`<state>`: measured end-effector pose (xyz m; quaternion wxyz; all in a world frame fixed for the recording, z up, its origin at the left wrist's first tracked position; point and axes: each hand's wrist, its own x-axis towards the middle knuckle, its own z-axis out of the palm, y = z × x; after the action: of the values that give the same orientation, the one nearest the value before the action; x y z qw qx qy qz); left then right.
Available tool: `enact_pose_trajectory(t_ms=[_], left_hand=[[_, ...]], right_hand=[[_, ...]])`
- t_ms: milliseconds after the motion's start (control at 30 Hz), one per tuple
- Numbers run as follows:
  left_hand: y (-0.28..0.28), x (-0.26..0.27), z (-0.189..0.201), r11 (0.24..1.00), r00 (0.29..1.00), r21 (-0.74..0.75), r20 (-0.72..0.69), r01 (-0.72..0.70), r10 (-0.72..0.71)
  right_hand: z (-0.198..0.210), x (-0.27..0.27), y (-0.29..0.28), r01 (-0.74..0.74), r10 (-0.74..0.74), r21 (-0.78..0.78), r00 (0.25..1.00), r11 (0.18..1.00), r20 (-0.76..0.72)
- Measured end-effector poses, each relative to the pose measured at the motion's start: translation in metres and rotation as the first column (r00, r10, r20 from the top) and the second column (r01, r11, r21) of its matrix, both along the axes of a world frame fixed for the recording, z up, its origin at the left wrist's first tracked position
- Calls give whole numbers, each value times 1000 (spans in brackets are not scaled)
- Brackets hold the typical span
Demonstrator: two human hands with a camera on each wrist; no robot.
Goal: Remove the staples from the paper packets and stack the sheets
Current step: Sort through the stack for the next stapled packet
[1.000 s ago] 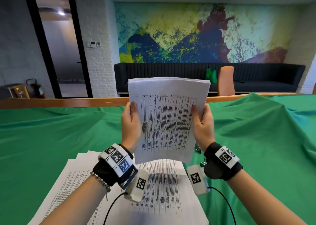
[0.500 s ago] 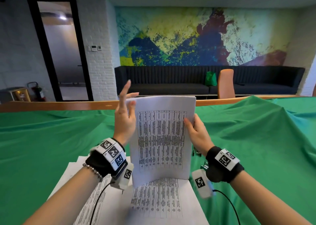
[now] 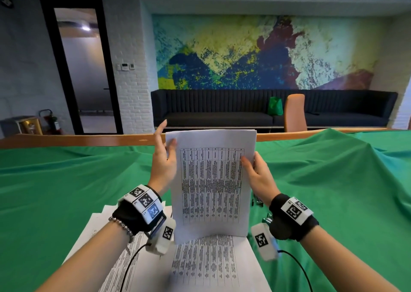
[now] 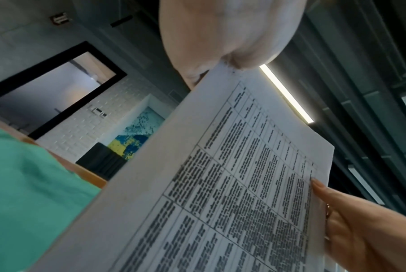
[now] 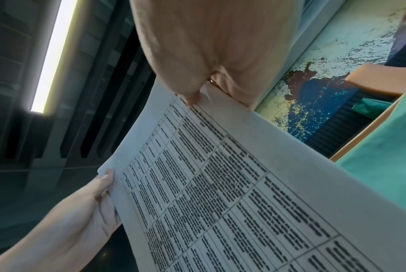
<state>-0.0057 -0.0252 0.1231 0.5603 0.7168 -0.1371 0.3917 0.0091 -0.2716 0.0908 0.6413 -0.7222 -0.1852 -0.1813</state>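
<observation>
Here we see the right hand (image 3: pixel 259 176) pinching the right edge of an upright packet of printed sheets (image 3: pixel 211 182), thumb on the front, fingers behind. The left hand (image 3: pixel 163 162) meets the packet's upper left corner with its thumb, the other fingers spread and raised. The packet's bottom edge stands on a loose stack of printed pages (image 3: pixel 213 267) lying on the green cloth (image 3: pixel 55 180). Just right of the packet, small metal tools (image 3: pixel 258 201) lie on the cloth.
</observation>
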Motion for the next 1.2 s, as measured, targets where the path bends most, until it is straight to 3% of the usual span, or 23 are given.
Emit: enact_pose_trajectory(t_ms=[233,433,600,667,733,800,867,933,967,1000,1033,1200], left_hand=[[-7,-2,-20,977,970,-194,-206,89,-129],[-7,-7,-45,987,943,-144,-313,71,-113],[-3,-3,-27,998,944,-50,-323,48,-62],[1,4,-30,994,895,-75,-433,80,-105],[4,8,-48,981,773,-148,-604,127,-191],[5,8,-77,966,625,-206,-737,155,-258],[4,5,-107,968,527,-194,-812,161,-251],[7,6,-131,978,504,-130,-841,163,-195],[9,12,-144,983,506,-88,-848,163,-160],[10,12,-149,986,506,-60,-853,155,-131],[13,18,-159,987,500,-62,-856,149,-130],[15,20,-163,986,511,-76,-848,150,-143]], right_hand=[[-8,4,0,9,-9,21,1000,1000,-16],[-29,-4,0,-18,16,-33,998,999,-58],[-11,-1,-8,-42,39,-64,998,997,-43],[-6,2,-17,-104,92,-106,990,989,-110],[-11,2,-26,-218,164,-180,948,959,-272],[-28,5,-38,-296,143,-296,884,908,-446],[-47,15,-53,-176,-87,-531,897,829,-433],[-65,30,-71,-27,-377,-829,882,559,-283],[-74,34,-78,-32,-453,-911,860,411,-235],[-84,38,-83,-73,-499,-950,837,305,-224],[-93,41,-86,-124,-532,-959,810,255,-246],[-115,49,-92,-202,-535,-931,772,304,-342]])
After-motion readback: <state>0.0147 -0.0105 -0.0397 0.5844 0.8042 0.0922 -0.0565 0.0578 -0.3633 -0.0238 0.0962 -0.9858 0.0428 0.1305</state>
